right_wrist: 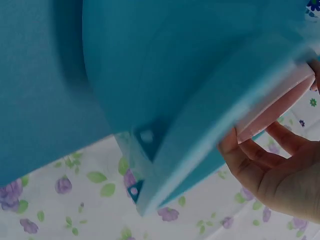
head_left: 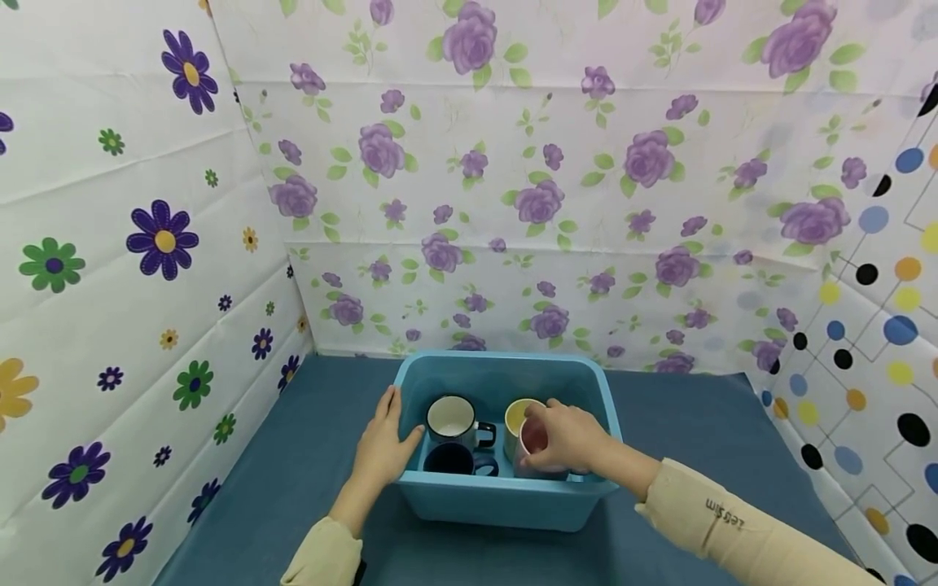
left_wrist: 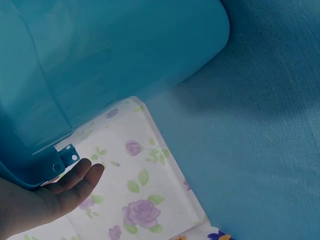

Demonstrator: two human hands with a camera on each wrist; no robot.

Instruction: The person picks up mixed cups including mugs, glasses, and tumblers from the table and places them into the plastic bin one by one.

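A blue plastic bin stands on the blue-covered table with mugs inside. My right hand grips a pink mug by its rim, at the bin's front right. In the right wrist view, fingers and thumb pinch the pink rim beside the bin wall. Behind it is a yellow-lined mug. To the left sit a white-lined mug with a dark rim and a dark blue mug. My left hand rests on the bin's left rim, its fingers extended; the left wrist view shows fingertips by the bin's edge.
The blue tablecloth spreads around the bin. A floral sheet hangs behind it, a daisy-patterned sheet at the left and a dotted sheet at the right.
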